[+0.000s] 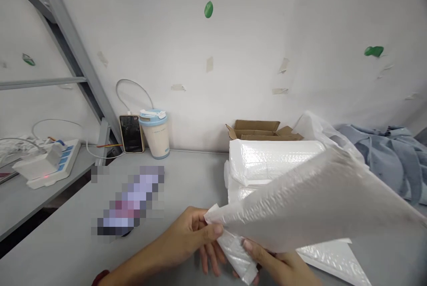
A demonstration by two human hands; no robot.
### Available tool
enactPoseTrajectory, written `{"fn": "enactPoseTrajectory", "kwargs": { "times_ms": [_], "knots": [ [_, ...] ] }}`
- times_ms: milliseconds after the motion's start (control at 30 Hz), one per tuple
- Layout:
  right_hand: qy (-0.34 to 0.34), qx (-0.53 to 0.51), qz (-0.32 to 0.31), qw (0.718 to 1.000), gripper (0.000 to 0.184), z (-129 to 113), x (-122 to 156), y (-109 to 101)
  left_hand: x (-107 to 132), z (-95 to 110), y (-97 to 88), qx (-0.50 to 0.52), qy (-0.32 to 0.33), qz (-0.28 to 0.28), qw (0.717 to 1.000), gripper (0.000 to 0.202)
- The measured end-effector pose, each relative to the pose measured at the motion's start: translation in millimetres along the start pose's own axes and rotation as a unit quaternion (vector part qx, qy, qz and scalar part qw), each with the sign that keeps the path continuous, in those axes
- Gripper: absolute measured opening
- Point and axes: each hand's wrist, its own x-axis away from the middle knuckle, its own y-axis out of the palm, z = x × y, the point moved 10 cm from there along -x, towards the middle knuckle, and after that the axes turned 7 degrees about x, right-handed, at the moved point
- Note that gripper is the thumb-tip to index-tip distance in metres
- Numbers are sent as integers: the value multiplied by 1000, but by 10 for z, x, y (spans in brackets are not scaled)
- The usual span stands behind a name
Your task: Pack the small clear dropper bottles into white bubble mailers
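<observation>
My left hand (187, 243) pinches the near corner of a white bubble mailer (316, 201) between thumb and fingers. My right hand (280, 266) grips the same mailer from below, thumb on its lower flap. The mailer is lifted off the grey table (66, 241) and fans out to the right. Behind it lies a stack of more white bubble mailers (270, 157). Another mailer (333, 259) lies flat under my right hand.
A phone (131, 133) and a white cup with a blue lid (155, 132) stand against the wall. A power strip (50, 163) sits on the left shelf. An open cardboard box (260, 129) and blue cloth (390, 152) lie at the back right. A blurred object (130, 201) rests mid-table.
</observation>
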Motion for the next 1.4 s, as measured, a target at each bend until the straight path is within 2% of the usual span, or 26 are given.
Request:
{"fn": "enactPoseTrajectory", "kwargs": {
  "times_ms": [100,233,367,467,533,633,733,833,933,1067,1233,1400],
  "knots": [
    [23,-27,-23,999,54,15,6,65,-7,52,-32,-28,43,29,998,37],
    [11,-12,46,999,50,-69,31,-89,38,160,-105,-50,58,47,996,34],
    [-31,25,188,981,40,-307,146,-557,148,355,-193,-80,62,41,994,32],
    [-73,-21,242,967,36,-424,206,-890,217,471,-242,-100,60,45,992,28],
    [-106,-58,275,954,31,-475,240,-1092,237,525,-311,-112,61,82,988,27],
    [-137,-58,326,934,23,-531,291,-1306,221,603,-408,-113,79,151,979,27],
    [-153,-53,361,918,21,-582,330,-1427,141,732,-419,-96,115,191,970,26],
    [-175,-89,398,896,20,-634,396,-1563,21,957,-389,-77,151,215,962,25],
    [-185,-133,427,875,18,-662,475,-1723,-131,1287,-263,-66,202,191,958,22],
    [-194,-177,456,850,13,-655,582,-1937,-364,1609,-64,-67,224,134,963,22],
    [-228,-176,477,831,11,-652,657,-2107,-643,1719,-51,-94,202,152,963,19],
    [-220,-170,476,834,13,-587,604,-2149,-725,1700,-220,-105,243,252,931,14]
  ]
}}
